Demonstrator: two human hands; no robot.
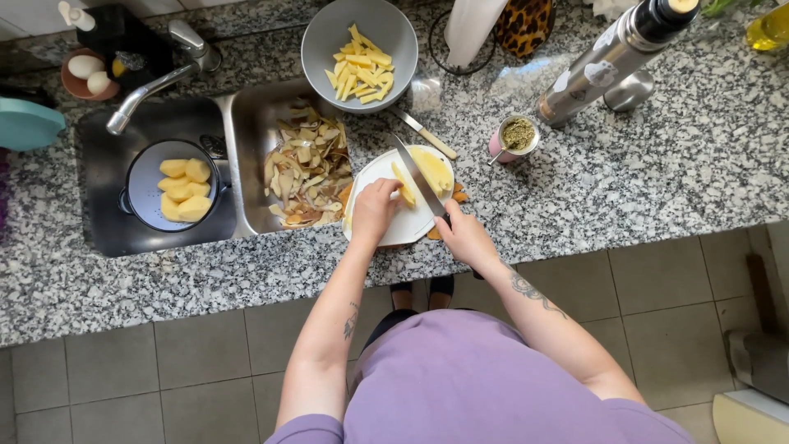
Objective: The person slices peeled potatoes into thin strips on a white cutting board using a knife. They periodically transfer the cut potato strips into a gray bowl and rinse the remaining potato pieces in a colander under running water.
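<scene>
A pale yellow peeled potato slab point(404, 191) lies on the round white cutting board point(374, 177) on the speckled granite counter point(657, 164). The left hand point(374, 210) pins it, fingers curled over it. The right hand point(466, 236), at four o'clock, grips a long steel knife point(417, 177). At twelve o'clock sits a grey bowl point(325, 37) of potato sticks point(362, 72); at nine o'clock, peelings point(306, 168).

Left hand point(374, 210) curled palm-down, right hand point(465, 237) fisted in a grip, forearms converging
</scene>
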